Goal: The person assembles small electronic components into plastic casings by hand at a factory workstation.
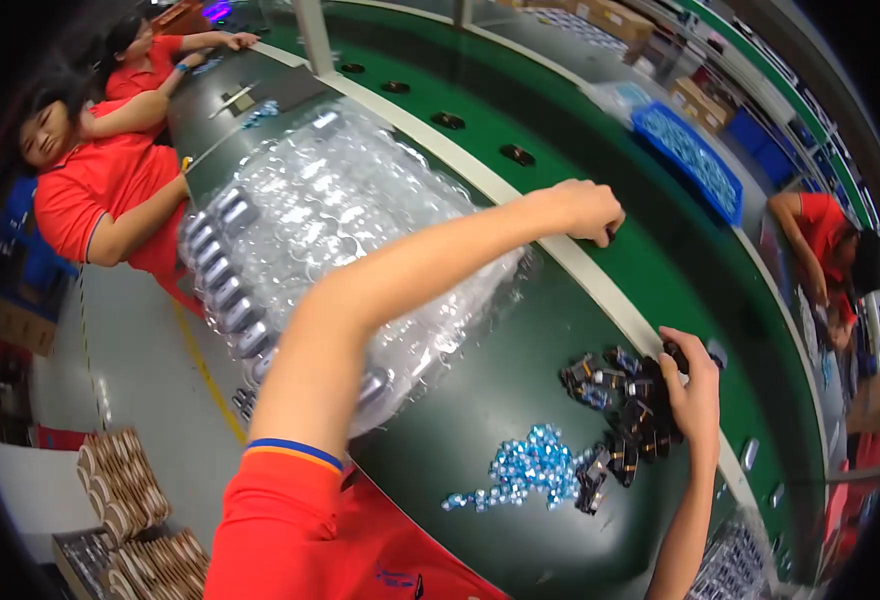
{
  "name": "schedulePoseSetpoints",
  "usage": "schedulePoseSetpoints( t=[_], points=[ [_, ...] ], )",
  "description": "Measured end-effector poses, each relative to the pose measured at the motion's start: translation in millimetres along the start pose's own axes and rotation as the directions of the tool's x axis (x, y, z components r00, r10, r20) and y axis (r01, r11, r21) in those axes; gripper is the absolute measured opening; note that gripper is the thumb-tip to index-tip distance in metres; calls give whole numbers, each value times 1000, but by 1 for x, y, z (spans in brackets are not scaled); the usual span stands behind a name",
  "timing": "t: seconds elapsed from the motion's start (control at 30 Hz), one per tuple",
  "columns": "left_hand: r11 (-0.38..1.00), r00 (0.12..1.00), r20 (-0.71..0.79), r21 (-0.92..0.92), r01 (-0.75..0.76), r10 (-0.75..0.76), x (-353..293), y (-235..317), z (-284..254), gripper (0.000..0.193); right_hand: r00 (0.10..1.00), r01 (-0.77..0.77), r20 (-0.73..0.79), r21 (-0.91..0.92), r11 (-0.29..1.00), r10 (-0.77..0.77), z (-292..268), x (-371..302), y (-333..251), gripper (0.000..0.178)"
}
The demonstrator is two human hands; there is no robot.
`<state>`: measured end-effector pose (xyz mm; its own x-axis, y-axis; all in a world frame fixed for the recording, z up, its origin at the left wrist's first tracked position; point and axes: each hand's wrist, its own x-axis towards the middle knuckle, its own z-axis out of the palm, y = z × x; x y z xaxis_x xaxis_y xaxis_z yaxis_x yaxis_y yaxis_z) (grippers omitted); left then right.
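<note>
Small black parts (636, 425) lay heaped on a dark green bench (460, 430), their near side meeting a scatter of shiny blue pieces (540, 462). By their look they were light and stiff, smooth enough to slip, and best taken singly by the outer edges, where neighbours were less likely to snag. At the heap's far edge, beside a pale rail (605, 288), the right grip (698, 390) stood partly spread, thumb and fingers apart around a dark piece; whether they pressed on it could not be told. The left grip (582, 210) reached across the rail to a green belt (680, 270), fingers curled in together, a bit of something dark showing beneath the fingertips; a firm hold could not be confirmed. More dark parts (517, 155) sat spaced along the belt. Under the outstretched left arm (400, 270), clear plastic packaging (340, 190) carried grey rounded items (225, 285) along one side. Past the belt stood a blue tray (688, 177) of small pale-blue pieces, with a co-worker in red (825, 240) bent forward nearby.
</note>
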<state>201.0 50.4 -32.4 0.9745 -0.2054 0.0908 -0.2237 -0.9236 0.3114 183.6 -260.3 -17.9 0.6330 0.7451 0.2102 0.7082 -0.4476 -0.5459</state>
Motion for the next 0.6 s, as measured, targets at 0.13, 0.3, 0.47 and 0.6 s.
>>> schedulePoseSetpoints(
  t=[0.13, 0.3, 0.47, 0.6],
  points=[
    [994, 993, -47, 13, -107, 107, -60, 53, -12, 26, 980, 180, 87, 6, 984, -179, 10, -21, -31, 29],
    [980, 981, 11, -42, -192, 193, -88, 88, 9, 27, 985, 149, 88, -38, 988, -145, 3, -39, -26, 26],
    [988, 986, 77, -45, -145, 148, -109, 91, 12, 28, 985, 168, 42, -79, 983, -165, -1, -39, -28, 21],
    [946, 920, -221, 71, -316, 324, -131, 92, -14, 28, 981, 176, 86, -33, 984, -172, -1, -52, -55, 17]
  ],
)
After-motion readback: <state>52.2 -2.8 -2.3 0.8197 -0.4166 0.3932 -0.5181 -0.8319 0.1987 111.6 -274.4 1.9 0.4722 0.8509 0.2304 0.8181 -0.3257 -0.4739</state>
